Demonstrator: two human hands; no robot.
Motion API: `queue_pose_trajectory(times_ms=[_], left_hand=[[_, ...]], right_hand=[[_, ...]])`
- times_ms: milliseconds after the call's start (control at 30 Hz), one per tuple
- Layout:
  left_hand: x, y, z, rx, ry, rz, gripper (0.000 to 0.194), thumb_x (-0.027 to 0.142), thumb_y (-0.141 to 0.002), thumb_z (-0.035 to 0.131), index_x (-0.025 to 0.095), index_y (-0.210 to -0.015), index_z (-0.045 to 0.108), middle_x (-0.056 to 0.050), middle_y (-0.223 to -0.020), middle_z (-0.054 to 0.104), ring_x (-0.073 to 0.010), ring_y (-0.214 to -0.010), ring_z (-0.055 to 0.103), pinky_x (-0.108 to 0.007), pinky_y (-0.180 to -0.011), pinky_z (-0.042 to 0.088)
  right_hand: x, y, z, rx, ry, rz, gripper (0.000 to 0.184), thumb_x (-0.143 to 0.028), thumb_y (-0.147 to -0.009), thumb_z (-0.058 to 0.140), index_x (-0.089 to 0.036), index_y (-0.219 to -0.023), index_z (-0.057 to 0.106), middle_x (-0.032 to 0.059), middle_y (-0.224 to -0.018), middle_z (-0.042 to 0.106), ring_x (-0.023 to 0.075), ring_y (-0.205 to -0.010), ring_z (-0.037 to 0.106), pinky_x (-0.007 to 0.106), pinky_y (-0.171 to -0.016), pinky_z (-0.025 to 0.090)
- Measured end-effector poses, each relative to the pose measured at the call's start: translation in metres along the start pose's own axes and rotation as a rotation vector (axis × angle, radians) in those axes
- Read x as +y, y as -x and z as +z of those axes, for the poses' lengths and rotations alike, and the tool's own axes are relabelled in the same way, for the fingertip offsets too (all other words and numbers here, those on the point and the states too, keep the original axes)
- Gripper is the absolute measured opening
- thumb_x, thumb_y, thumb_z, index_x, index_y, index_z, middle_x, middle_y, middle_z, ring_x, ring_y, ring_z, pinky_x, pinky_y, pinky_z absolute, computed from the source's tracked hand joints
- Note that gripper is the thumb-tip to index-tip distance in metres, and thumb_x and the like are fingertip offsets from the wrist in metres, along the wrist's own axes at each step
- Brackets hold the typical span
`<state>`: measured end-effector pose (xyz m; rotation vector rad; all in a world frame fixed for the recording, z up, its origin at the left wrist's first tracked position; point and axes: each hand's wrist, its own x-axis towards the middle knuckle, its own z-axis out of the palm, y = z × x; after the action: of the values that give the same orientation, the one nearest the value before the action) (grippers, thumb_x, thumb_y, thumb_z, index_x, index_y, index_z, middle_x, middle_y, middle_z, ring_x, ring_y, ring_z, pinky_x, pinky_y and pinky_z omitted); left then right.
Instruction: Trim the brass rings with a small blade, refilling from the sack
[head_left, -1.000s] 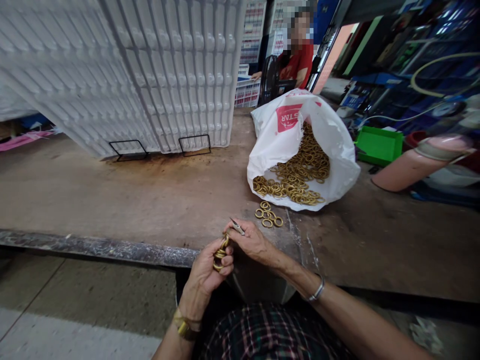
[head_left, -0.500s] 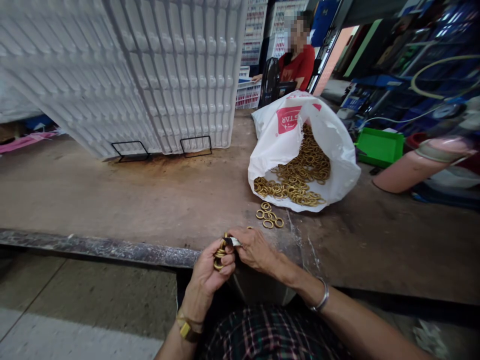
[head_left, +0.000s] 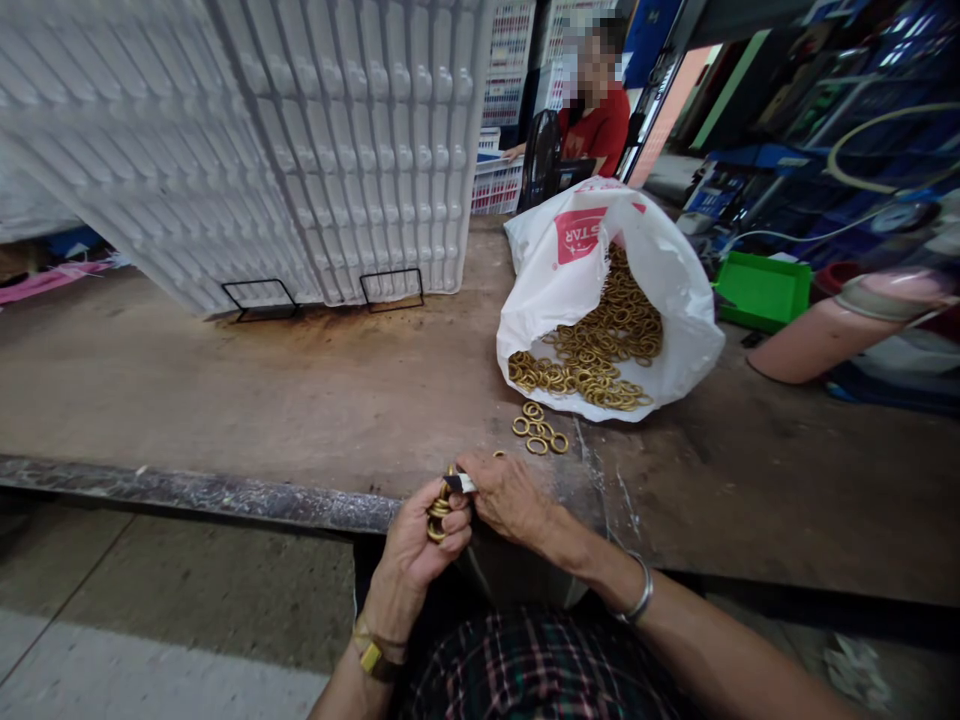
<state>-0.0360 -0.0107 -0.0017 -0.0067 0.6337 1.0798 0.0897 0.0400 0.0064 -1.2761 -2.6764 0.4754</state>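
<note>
Two wire brackets (head_left: 259, 298) stand on the worktable (head_left: 285, 400) against ribbed white sheeting (head_left: 367, 150), a red-shirted person (head_left: 606, 125) beyond. An open white sack (head_left: 536, 290) holds brass-coloured rings (head_left: 604, 340); loose rings (head_left: 540, 429) lie just outside. The left hand (head_left: 418, 540) curls closed around several; the right hand (head_left: 517, 503) pinches a dark-tipped tool (head_left: 460, 483) against them.

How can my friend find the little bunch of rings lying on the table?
On the big brown table, find the open white bag. Right in front of it lies a little bunch of gold rings. Unlike the heap of rings inside, these few lie on the table.
</note>
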Motion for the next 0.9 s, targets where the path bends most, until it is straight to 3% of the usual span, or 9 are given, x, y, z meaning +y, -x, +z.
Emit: queue_pose_trajectory(times_ms=[200,300,400,533,633,900], left_hand=[[-0.005,0.013,0.01,-0.189,-0.089,-0.027,0.022,0.024,-0.072,0.064,0.016,-0.07,0.043,0.004,-0.057,0.042,-0.0021,-0.036,0.035,-0.011,-0.029,0.023],[-0.003,0.011,0.009,-0.154,-0.006,0.006,0.019,0.021,-0.075,0.059,0.015,-0.069,0.042,0.005,-0.056,0.039,-0.0013,-0.036,0.034,-0.01,-0.03,0.022],[-0.001,0.005,0.004,-0.089,0.062,0.007,0.017,0.018,-0.08,0.051,0.014,-0.067,0.041,0.004,-0.057,0.04,-0.0013,-0.037,0.035,-0.01,-0.03,0.023],[-0.002,0.0,-0.001,-0.005,0.073,-0.006,0.017,0.016,-0.083,0.046,0.013,-0.066,0.043,0.004,-0.055,0.042,-0.0017,-0.034,0.034,-0.011,-0.028,0.023],[-0.004,-0.001,-0.001,0.048,0.054,-0.021,0.017,0.016,-0.082,0.047,0.013,-0.065,0.045,0.004,-0.052,0.042,-0.0021,-0.032,0.034,-0.011,-0.027,0.022],[-0.006,0.0,-0.003,-0.047,0.044,-0.036,0.012,0.015,-0.079,0.05,0.013,-0.068,0.046,0.003,-0.055,0.045,-0.0017,-0.034,0.035,-0.011,-0.028,0.024]], right_hand=[[0.024,-0.008,0.0,0.061,-0.005,0.105,0.026,-0.008,-0.07,0.043,-0.015,-0.092,0.056,0.0054,-0.067,0.06,0.0144,-0.057,0.048,0.026,-0.054,0.024],[0.024,-0.01,-0.004,0.174,-0.188,0.099,0.017,-0.015,-0.077,0.041,-0.016,-0.084,0.056,0.0024,-0.064,0.056,0.0126,-0.056,0.046,0.024,-0.055,0.027],[0.014,-0.008,-0.011,0.233,-0.524,0.069,0.027,-0.029,-0.088,0.034,-0.017,-0.079,0.056,0.0014,-0.068,0.058,0.0117,-0.061,0.049,0.022,-0.059,0.034],[0.002,-0.002,-0.016,0.125,-0.764,-0.018,0.027,-0.036,-0.087,0.041,-0.016,-0.091,0.059,0.0002,-0.073,0.06,0.0112,-0.065,0.052,0.021,-0.061,0.038],[0.0,0.0,-0.015,0.038,-0.79,-0.04,0.026,-0.035,-0.085,0.044,-0.015,-0.083,0.06,-0.0005,-0.067,0.058,0.0105,-0.061,0.05,0.021,-0.059,0.038],[0.002,-0.004,-0.011,0.063,-0.826,-0.01,0.031,-0.035,-0.085,0.04,-0.015,-0.065,0.054,-0.0027,-0.059,0.049,0.009,-0.056,0.042,0.021,-0.055,0.033]])
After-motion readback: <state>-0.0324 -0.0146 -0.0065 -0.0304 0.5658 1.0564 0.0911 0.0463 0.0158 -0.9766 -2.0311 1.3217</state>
